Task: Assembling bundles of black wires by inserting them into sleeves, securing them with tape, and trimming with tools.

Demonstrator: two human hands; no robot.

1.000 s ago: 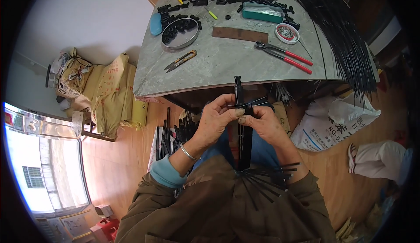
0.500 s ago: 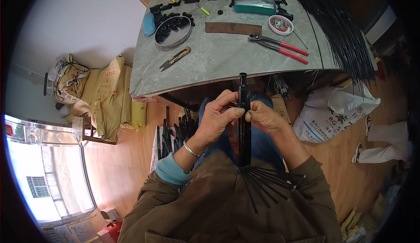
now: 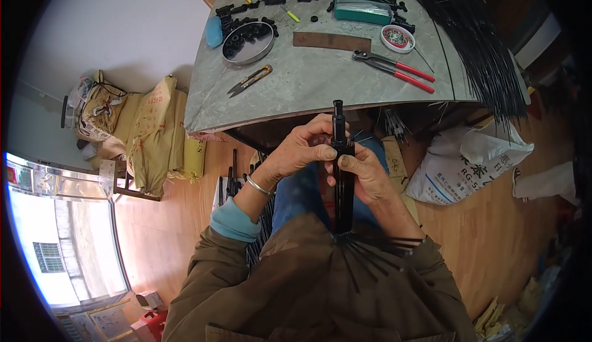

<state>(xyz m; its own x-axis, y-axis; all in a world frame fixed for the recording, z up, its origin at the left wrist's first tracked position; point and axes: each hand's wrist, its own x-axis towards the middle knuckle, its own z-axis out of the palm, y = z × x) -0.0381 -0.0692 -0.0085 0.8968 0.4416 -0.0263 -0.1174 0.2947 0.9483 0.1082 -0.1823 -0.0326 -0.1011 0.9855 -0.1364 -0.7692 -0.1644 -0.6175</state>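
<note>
In front of my lap stands a black umbrella frame [image 3: 344, 203], its narrow tubular collar pointing toward the table. Several thin ribs fan out from its near end across my clothing. From the left, my left hand [image 3: 302, 151] pinches the frame just below the collar, thumb on top. My right hand [image 3: 370, 172] wraps the other side, its thumb pressed on the front of the frame a little lower. A thin wire seems to stick out near the right fingers, though its ends are hard to make out.
On the grey table [image 3: 277, 98] lie scissors-like thread snips [image 3: 251, 81], red-handled pincers [image 3: 394, 71], a flat brown strip [image 3: 332, 40], a round tin [image 3: 248, 49] with black parts, a small white dish [image 3: 398, 38] and black rods [image 3: 475, 46]. A white sack [image 3: 444, 166] stands right.
My right hand has turned, bringing its thumb onto the front of the frame. The left hand has shifted slightly left. At the right edge, another person's leg has moved partly out of sight.
</note>
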